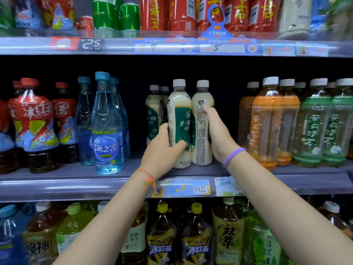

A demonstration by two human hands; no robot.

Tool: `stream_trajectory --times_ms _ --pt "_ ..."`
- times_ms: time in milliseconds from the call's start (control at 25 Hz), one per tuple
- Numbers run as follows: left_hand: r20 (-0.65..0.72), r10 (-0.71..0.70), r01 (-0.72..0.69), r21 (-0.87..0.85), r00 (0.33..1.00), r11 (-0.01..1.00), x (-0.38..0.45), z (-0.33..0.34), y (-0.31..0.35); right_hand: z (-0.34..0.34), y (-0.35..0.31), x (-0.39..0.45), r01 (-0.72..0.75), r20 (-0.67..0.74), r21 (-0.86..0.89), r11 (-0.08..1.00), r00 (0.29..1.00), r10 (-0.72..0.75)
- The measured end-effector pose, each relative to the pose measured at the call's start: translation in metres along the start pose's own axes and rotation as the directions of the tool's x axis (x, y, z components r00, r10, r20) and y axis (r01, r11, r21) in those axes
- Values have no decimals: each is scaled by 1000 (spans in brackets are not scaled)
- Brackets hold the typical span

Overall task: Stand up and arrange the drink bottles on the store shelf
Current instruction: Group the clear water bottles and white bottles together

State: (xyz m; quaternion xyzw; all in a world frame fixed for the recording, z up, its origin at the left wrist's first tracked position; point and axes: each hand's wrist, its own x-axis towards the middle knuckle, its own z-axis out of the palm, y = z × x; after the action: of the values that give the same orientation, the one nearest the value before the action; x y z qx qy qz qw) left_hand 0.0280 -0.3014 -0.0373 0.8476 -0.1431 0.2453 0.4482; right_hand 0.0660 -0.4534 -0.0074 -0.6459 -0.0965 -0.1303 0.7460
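Two cream milk-tea bottles with green labels and white caps stand upright at the front of the middle shelf [76, 178]. My left hand [162, 150] grips the left bottle [179, 115] low down, thumb across its front. My right hand [219, 134] lies against the right side of the right bottle [200, 131], fingers straight and pointing up, fingertips at its shoulder. Behind and to the left stands another milk-tea bottle [153, 115], with one more partly hidden in the dark behind it.
Left of them stand blue water bottles [108, 131] and red iced-tea bottles [36, 127]. On the right are orange [265, 127] and green tea bottles [313, 127]. A dark gap separates the milk teas from each neighbouring group. Shelves above and below are packed with drinks.
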Motion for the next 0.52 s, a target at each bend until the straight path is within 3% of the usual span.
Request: stream_trajectory --times_ms 120,200,280,400,520 --pt "-201 27 -46 -86 979 995 -1 -1 -3 12 1 0 -27 109 104 994 994 15" --pt "-302 -35 -34 -221 953 975 6 -4 -1 20 1 5 -87 149 121 989 986 69" --pt "-286 -209 73 -423 935 903 24 -7 -3 29 0 14 -133 131 129 983 985 116" --pt "-156 -467 245 -685 871 686 74 -6 -37 42 1 34 -180 69 101 978 982 174" --pt "-19 -566 340 -782 824 523 100 -4 -45 47 0 63 -246 -7 92 965 969 248"
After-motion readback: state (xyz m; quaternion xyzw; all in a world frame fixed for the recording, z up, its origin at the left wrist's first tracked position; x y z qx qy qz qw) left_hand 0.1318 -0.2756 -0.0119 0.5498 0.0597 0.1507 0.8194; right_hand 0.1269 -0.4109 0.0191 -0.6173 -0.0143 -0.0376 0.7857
